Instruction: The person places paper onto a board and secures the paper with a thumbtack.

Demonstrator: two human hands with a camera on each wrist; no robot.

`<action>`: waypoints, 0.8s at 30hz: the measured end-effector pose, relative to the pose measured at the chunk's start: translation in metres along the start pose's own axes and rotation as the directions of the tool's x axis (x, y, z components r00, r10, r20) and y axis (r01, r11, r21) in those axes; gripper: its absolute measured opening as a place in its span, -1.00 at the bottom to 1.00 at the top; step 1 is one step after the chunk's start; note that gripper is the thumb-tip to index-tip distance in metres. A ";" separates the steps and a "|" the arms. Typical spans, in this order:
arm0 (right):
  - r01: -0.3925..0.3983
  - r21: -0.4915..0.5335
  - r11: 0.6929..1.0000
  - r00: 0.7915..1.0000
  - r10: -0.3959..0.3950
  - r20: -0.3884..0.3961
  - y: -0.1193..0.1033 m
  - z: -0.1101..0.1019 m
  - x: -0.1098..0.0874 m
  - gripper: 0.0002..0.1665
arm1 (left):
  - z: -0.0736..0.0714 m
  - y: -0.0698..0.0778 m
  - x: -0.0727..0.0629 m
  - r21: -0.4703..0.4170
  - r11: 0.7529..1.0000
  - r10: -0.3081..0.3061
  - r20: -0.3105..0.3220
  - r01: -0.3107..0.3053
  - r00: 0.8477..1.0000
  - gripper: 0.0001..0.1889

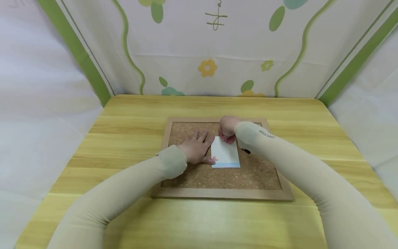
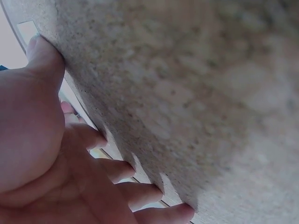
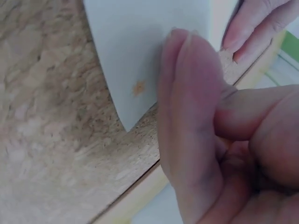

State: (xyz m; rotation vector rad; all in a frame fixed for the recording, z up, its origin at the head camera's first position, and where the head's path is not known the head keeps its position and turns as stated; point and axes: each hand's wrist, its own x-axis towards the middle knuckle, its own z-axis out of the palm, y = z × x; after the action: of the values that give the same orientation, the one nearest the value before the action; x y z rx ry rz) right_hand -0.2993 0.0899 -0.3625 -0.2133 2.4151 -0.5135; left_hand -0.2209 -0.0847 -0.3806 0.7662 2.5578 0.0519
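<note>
A white card [image 1: 225,152] with a pale blue strip and a small pink figure lies on a wood-framed corkboard [image 1: 192,178]. My left hand [image 1: 197,148] rests spread on the cork, its thumb on the card's lower left corner. In the left wrist view the fingertips [image 2: 176,214] touch the cork. At the card's top edge is my right hand [image 1: 228,129], its fingers curled and the thumb against them. The right wrist view has these fingers [image 3: 191,93] over the card [image 3: 126,60], beside a corner with an orange starfish-like print. Whether they pinch something small is hidden.
The board's raised wooden frame [image 1: 224,194] surrounds the cork. Beneath it is a yellow wood-grain table [image 1: 130,107]. White cloth with flower prints [image 1: 186,69] hangs behind the table, with plain white cloth [image 1: 46,114] at the sides.
</note>
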 end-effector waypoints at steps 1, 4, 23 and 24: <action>0.014 0.009 1.000 1.000 -0.014 0.009 0.003 -0.001 0.000 -0.82 | 0.000 0.000 0.000 0.005 1.000 -0.002 -0.002 0.002 1.000 0.03; 0.037 0.072 0.997 0.998 -0.041 0.049 0.013 -0.003 0.001 -0.88 | 0.002 0.000 0.001 0.014 1.000 0.001 0.004 -0.001 1.000 0.04; 0.087 0.142 0.986 0.995 -0.093 0.039 0.030 -0.008 -0.008 -0.88 | 0.002 -0.001 0.000 0.018 1.000 -0.006 -0.004 0.006 1.000 0.05; 0.088 0.139 0.986 0.995 -0.095 0.042 0.030 -0.008 -0.008 -0.88 | 0.001 -0.001 0.000 0.023 1.000 -0.006 -0.004 0.006 1.000 0.05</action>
State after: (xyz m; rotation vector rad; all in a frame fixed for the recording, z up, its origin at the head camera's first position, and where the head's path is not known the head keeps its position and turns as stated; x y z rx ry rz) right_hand -0.2988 0.1222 -0.3641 -0.2747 2.3207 -0.7051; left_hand -0.2209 -0.0856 -0.3822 0.7674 2.5684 0.0227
